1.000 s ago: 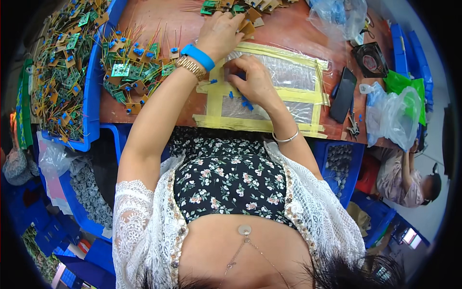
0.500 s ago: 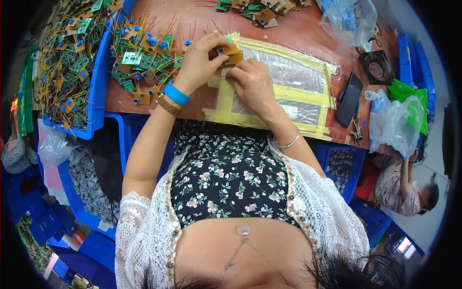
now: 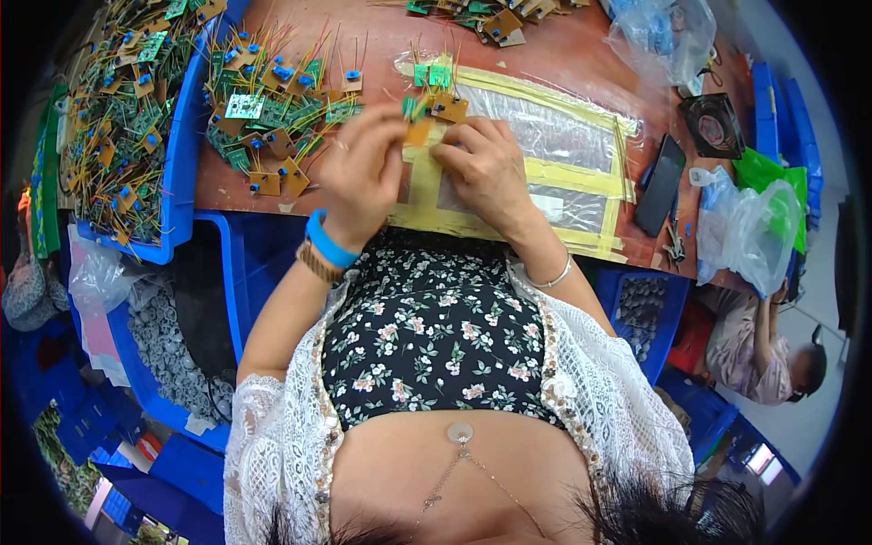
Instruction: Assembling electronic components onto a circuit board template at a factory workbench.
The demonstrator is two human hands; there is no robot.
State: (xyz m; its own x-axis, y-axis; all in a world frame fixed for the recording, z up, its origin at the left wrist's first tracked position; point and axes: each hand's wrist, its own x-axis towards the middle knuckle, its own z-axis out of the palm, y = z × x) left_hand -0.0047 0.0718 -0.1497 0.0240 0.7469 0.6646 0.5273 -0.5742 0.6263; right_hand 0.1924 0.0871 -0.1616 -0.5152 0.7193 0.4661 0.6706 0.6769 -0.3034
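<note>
Pinching a board, the left hand blurs; the right hand's grip is unclear.

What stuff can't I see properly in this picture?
All in the head view:
Brown board in the left hand: both are blurred, so small details are lost.
Inside the right hand: the hand itself hides whatever it may hold.
Far pile of boards: the top edge cuts it off.
Grey parts low on the left: too small to tell what they are.
</note>
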